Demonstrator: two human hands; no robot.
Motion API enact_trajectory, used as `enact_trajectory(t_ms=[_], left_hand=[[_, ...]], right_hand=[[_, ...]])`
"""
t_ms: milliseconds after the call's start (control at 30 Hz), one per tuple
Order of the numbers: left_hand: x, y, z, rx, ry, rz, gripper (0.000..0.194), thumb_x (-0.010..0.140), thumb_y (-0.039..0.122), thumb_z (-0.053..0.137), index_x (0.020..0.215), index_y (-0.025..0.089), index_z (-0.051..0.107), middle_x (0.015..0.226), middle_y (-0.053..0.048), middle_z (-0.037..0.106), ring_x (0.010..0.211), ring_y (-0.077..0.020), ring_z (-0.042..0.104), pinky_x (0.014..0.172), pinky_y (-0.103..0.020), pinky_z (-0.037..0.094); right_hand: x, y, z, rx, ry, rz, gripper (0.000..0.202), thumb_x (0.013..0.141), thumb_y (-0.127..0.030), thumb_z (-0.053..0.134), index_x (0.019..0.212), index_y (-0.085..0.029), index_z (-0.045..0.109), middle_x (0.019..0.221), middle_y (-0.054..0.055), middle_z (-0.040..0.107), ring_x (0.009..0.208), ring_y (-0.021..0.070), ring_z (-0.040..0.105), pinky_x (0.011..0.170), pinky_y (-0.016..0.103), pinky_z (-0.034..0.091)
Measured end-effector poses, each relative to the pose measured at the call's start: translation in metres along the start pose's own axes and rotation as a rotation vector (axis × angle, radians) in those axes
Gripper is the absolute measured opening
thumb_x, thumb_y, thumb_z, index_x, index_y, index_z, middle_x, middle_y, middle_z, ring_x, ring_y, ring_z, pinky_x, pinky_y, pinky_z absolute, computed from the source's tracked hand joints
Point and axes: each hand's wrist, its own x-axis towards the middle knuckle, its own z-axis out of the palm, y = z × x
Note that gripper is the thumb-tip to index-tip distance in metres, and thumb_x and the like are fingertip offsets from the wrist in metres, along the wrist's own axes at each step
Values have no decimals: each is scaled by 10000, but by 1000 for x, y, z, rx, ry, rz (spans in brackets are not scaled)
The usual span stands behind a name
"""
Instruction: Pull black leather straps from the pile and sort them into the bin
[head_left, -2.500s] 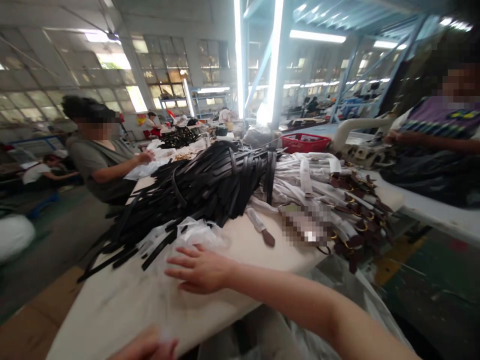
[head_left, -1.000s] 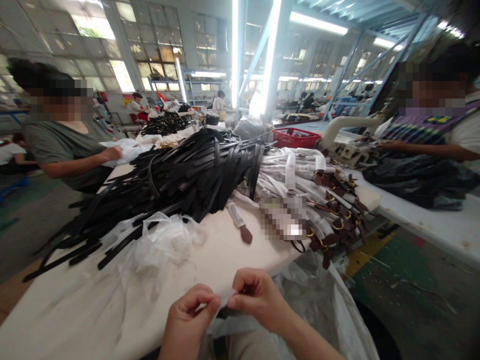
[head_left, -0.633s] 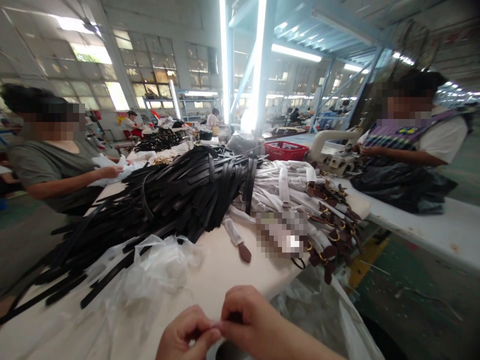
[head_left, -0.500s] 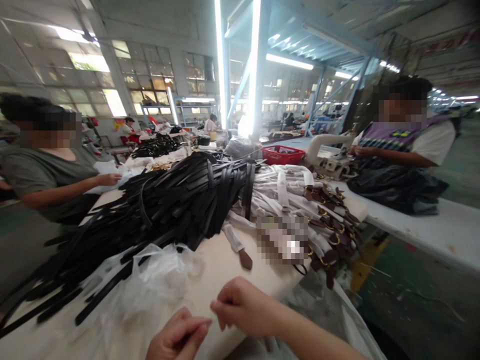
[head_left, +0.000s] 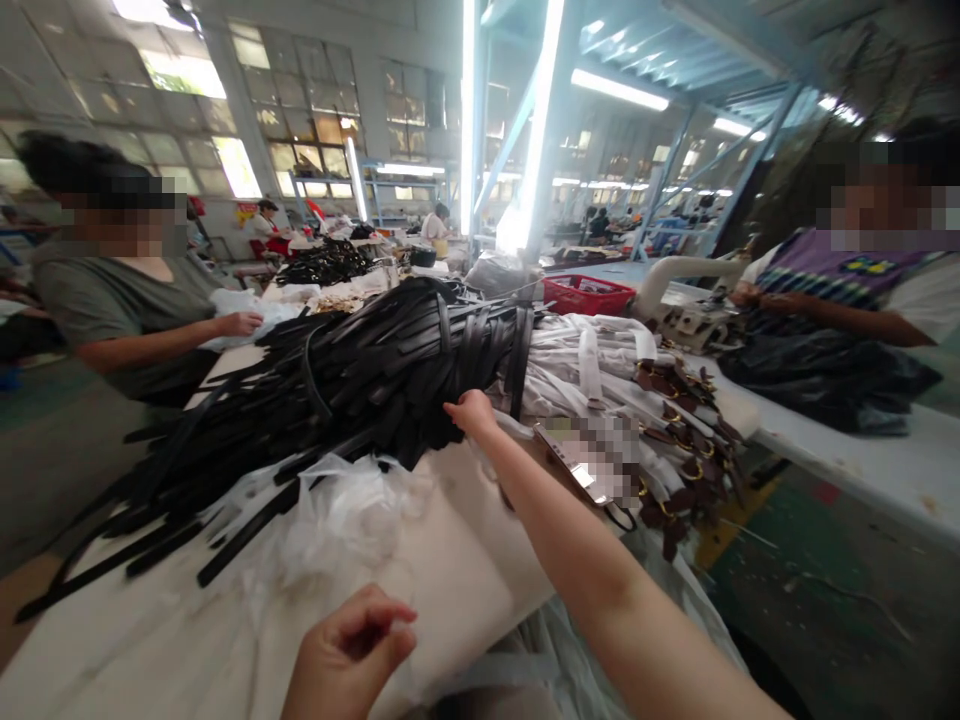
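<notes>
The left hand (head_left: 349, 650) is lowest in view, near the table (head_left: 450, 560) edge, fingers curled loosely, holding nothing I can see. Farther on the table, the right hand (head_left: 471, 412) touches the black straps (head_left: 360, 375); its grip is unclear. White straps (head_left: 592, 360) lie just beside them.

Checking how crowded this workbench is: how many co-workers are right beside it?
2. One person in a grey shirt stands at the table's left side; another in a purple striped top works at the right. More people sit far behind, too small to count.
</notes>
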Motion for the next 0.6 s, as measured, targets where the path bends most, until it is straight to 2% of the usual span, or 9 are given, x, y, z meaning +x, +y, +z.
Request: enact_trajectory(t_ms=[67, 133, 200, 233, 267, 333, 400, 500, 600], left_hand=[[-4, 3, -1, 16, 4, -10, 233, 533, 385, 880, 618, 204, 759, 628, 15, 554, 620, -139, 493, 595, -223, 372], [-7, 6, -2, 21, -18, -11, 146, 562, 320, 834, 608, 201, 761, 620, 11, 551, 610, -137, 495, 585, -223, 368], [-9, 8, -2, 20, -41, -15, 106, 573, 292, 805, 604, 200, 763, 605, 11, 548, 594, -131, 489, 572, -219, 361], [-11, 8, -1, 13, -57, -18, 102, 576, 291, 799, 608, 200, 765, 609, 8, 564, 600, -136, 501, 578, -220, 371], [-12, 9, -1, 9, -75, -20, 105, 585, 297, 796, 606, 200, 762, 613, 3, 585, 610, -145, 518, 585, -223, 383], [-15, 8, 0, 17, -93, -19, 123, 609, 313, 794, 594, 200, 747, 616, -6, 630, 627, -163, 550, 598, -231, 405], [-19, 6, 0, 53, -81, -20, 142, 639, 319, 783, 584, 201, 728, 608, -7, 654, 629, -169, 564, 600, -232, 416], [-24, 3, -2, 115, -83, -11, 156, 673, 346, 761, 608, 207, 736, 621, -9, 671, 625, -165, 571, 588, -226, 419], [-28, 4, 0, 184, -138, 6, 181, 714, 376, 719, 637, 217, 756, 669, -25, 699, 661, -180, 595, 612, -239, 433]], right_hand=[[-28, 0, -8, 140, -128, -42, 321, 911, -357, 633, 686, -147, 545, 597, -21, 566, 546, 107, 550, 552, 235, 452], [-73, 1, -16, 289, -264, -111, 359, 879, -464, 640, 705, -167, 538, 564, -40, 538, 478, 83, 494, 472, 199, 381], [-127, 4, -21, 429, -406, -172, 448, 773, -614, 682, 769, -180, 572, 567, -30, 569, 430, 96, 489, 420, 211, 381], [-153, 5, -22, 616, -542, -218, 461, 723, -602, 740, 809, -173, 596, 609, -6, 608, 432, 108, 513, 418, 225, 408], [-176, 7, -21, 716, -600, -230, 428, 735, -561, 758, 821, -166, 616, 645, 16, 637, 476, 121, 560, 452, 231, 445], [-212, 10, -18, 828, -555, -276, 325, 764, -447, 785, 829, -153, 663, 718, 41, 664, 601, 136, 616, 540, 233, 493], [-232, 15, -14, 867, -461, -294, 248, 789, -371, 782, 833, -145, 688, 755, 43, 668, 682, 134, 621, 611, 226, 507], [-242, 25, -11, 863, -346, -264, 241, 815, -366, 761, 844, -140, 681, 752, 41, 668, 666, 125, 609, 615, 218, 509], [-245, 32, -13, 693, -178, -288, 249, 834, -385, 731, 814, -143, 677, 719, 48, 665, 654, 138, 619, 588, 213, 505]])
